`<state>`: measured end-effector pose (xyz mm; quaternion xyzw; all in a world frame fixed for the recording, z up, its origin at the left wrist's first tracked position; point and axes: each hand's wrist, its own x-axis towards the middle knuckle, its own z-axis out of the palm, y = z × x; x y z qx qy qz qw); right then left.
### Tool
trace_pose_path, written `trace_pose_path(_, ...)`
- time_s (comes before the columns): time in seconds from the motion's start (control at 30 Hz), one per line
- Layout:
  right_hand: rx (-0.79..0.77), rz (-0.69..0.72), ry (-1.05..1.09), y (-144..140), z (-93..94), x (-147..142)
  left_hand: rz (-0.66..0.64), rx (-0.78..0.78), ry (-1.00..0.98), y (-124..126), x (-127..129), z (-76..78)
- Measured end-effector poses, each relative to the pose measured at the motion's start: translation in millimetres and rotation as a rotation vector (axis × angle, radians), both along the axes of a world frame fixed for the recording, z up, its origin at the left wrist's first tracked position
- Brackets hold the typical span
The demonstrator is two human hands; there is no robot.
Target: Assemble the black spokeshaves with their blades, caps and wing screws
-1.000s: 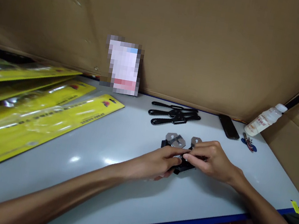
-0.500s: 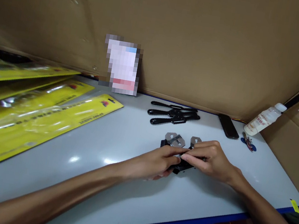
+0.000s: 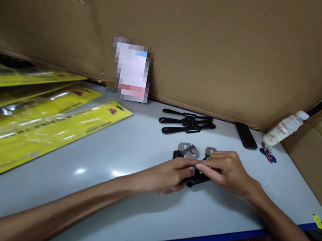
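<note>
In the head view, a black spokeshave body [image 3: 199,180] is partly covered by my hands over the middle of the table. Around its left part my left hand [image 3: 172,176] is closed, the index finger stretched across the top. My right hand [image 3: 226,170] pinches at the middle of it, thumb and fingertips pressed together beside the left index finger. Whatever small piece may lie between those fingertips is hidden. Just beyond the hands are slotted silver blades [image 3: 191,151] with clipped corners, and another silver blade [image 3: 210,151] shows behind the right fingers.
Several black spokeshaves [image 3: 187,122] lie behind the hands. Further right are a dark phone [image 3: 246,135], keys [image 3: 267,152] and a white bottle [image 3: 284,129]. Yellow blister packs [image 3: 63,129] overlap on the left. Cardboard walls [image 3: 211,42] border the table [image 3: 119,220], whose front edge is blue.
Both hands stay at nearly the same place on the spokeshave body. The right fingertips have shifted very slightly; everything else on the table is unchanged.
</note>
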<state>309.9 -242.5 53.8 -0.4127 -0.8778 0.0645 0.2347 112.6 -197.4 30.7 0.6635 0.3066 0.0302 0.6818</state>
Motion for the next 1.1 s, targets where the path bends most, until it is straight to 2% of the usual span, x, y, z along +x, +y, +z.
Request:
trace_pose_path(0.1,0.109,-0.039,-0.081,0.4,-1.4,0.9,0.018,-0.014,0.061,-2.1,2.8,4.2)
trace_pose_path(0.2,0.154,-0.068,-0.111,-0.5,-2.0,0.5,0.012,-0.014,0.085,-3.8,3.8,7.5)
trace_pose_path(0.47,0.014,0.007,-0.204,-2.6,2.5,4.3,-0.001,-0.034,0.064,-3.9,2.0,8.5)
trace_pose_path(0.63,0.068,-0.168,-0.35,-9.4,-4.5,-6.9,0.011,-0.027,-0.015,-0.8,1.1,-1.5)
trace_pose_path(0.8,0.198,-0.219,-0.238,-2.7,-7.9,-6.0,0.081,-0.088,-0.089,-1.1,-1.9,1.5)
trace_pose_path(0.87,0.153,-0.237,-0.201,1.9,-8.2,-1.4,0.09,-0.111,-0.119,-1.9,-3.8,3.2)
trace_pose_path(0.97,-0.002,-0.249,-0.232,4.4,-8.8,2.2,0.078,-0.113,-0.127,-3.1,-6.8,3.1)
trace_pose_path(1.1,-0.21,-0.378,-0.163,8.8,-7.9,5.4,0.117,-0.108,-0.198,-3.0,-8.8,6.4)
